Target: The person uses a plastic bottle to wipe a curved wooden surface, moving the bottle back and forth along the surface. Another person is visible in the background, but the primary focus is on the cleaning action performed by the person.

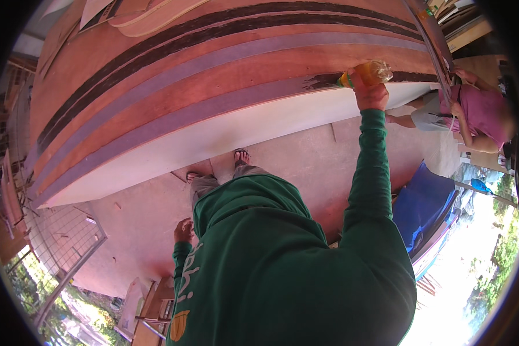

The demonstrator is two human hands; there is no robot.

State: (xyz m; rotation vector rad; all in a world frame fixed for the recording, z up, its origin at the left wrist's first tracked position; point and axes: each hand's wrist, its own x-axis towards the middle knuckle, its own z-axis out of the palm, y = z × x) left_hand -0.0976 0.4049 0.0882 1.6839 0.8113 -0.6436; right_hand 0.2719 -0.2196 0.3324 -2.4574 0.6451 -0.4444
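My right hand (370, 91) is wrapped round a clear plastic bottle (380, 70) with yellowish contents and a yellow-green label. The bottle is tipped over the near edge of a large reddish-brown wooden board (236, 75). Beside its left end, a dark patch (322, 81) with ragged streaks covers part of a purplish-grey strip (213, 106) along that edge. The dark colour continues on the strip to the right of my hand. My left hand (184, 230) hangs low at my side, its fingers loosely bent and apart, holding nothing.
Farther in, two dark stripes (225, 27) run along the board. Curved wooden pieces (155, 17) lie at its far left. On the right, a person in a pink shirt (478, 115) stands at the board's end. A blue sheet (424, 202) and a wire-mesh panel (63, 230) stand nearby.
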